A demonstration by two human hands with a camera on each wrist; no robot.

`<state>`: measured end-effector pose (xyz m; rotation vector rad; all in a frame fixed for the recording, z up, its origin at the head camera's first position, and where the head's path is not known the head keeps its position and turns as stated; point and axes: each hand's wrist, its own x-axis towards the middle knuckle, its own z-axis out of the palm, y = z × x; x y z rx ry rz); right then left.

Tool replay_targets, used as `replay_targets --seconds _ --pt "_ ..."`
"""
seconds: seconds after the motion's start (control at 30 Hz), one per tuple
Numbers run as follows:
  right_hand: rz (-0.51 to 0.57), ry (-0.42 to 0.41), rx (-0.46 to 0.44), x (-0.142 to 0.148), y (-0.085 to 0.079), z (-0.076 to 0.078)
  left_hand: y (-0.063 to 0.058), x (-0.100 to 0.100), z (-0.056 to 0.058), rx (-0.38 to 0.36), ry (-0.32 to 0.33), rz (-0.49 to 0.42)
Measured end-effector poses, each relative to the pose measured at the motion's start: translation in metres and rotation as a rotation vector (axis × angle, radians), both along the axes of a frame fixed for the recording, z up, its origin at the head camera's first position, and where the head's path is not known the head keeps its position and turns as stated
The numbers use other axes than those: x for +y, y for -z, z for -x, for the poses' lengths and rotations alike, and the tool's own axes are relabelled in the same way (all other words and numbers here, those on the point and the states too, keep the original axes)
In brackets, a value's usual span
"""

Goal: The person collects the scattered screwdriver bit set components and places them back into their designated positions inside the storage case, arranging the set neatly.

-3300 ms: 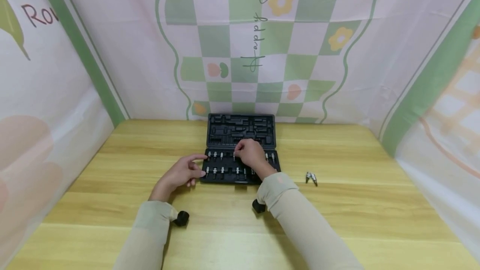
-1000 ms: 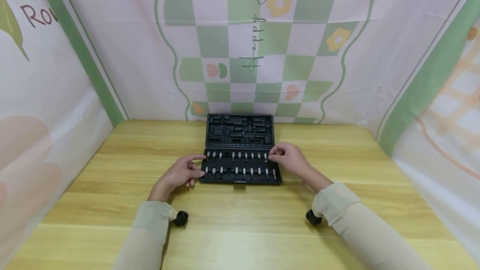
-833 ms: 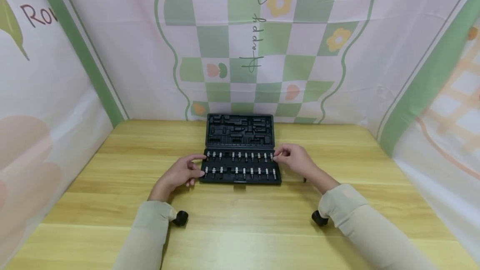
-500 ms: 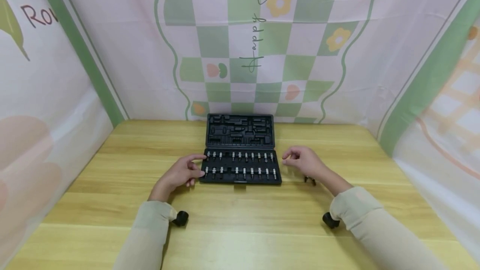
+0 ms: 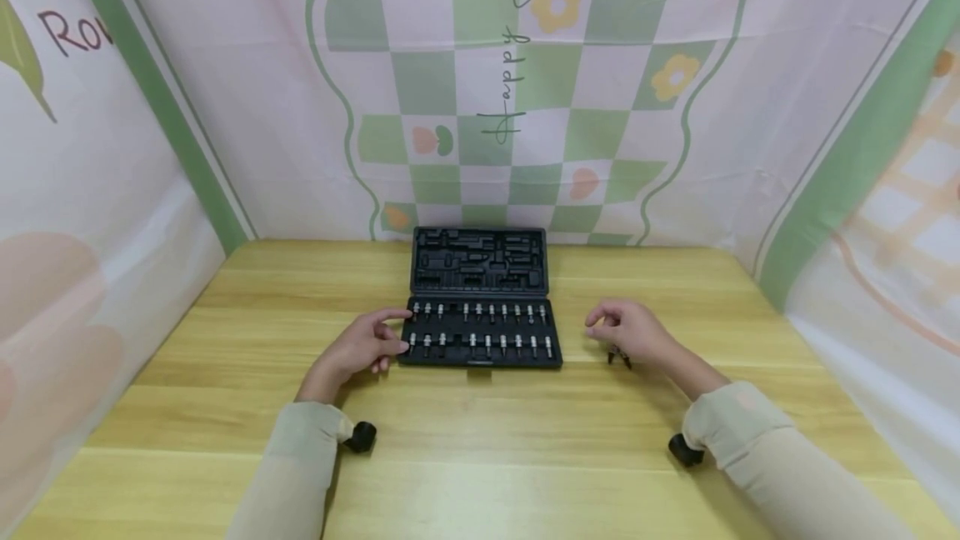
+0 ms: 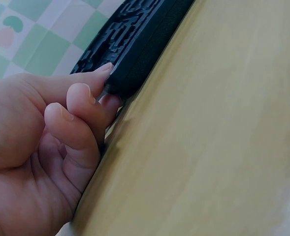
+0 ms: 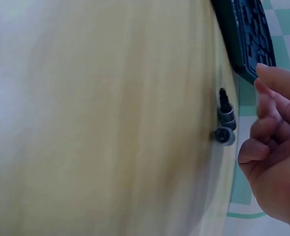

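An open black case (image 5: 480,327) lies on the table, its lower half holding two rows of silver bit sockets (image 5: 504,346). My left hand (image 5: 362,346) touches the case's left edge, index finger and thumb spread apart; in the left wrist view, the thumb (image 6: 93,78) lies at a case corner and other fingers are curled below it. My right hand (image 5: 630,332) hovers to the right of the case, fingers loosely bent and holding nothing. Just below it, two loose bit sockets (image 5: 619,358), silver with dark tips, lie on the wood, partly hidden by the hand in the head view.
The case's moulded lid (image 5: 480,261) leans back toward a patterned cloth (image 5: 487,90) behind the table. More cloth hangs on both sides. A gap shows in each row of sockets. Wooden tabletop (image 5: 480,457) stretches in front.
My right hand went from the upper row's middle to its right end, where one more bit socket now sits, then drew away rightward above the two loose ones. My left hand stayed put.
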<state>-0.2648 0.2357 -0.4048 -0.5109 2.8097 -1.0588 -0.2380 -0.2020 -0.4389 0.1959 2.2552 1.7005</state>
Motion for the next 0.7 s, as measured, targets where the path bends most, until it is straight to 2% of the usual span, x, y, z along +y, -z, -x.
replay_targets --seconds 0.33,0.7 --pt "-0.035 0.024 -0.012 0.017 0.004 -0.007 0.0 0.001 0.001 0.011 0.015 0.001" --pt "0.001 0.03 0.002 0.037 0.009 -0.014 -0.001 0.0 0.0 0.023 0.025 -0.01"
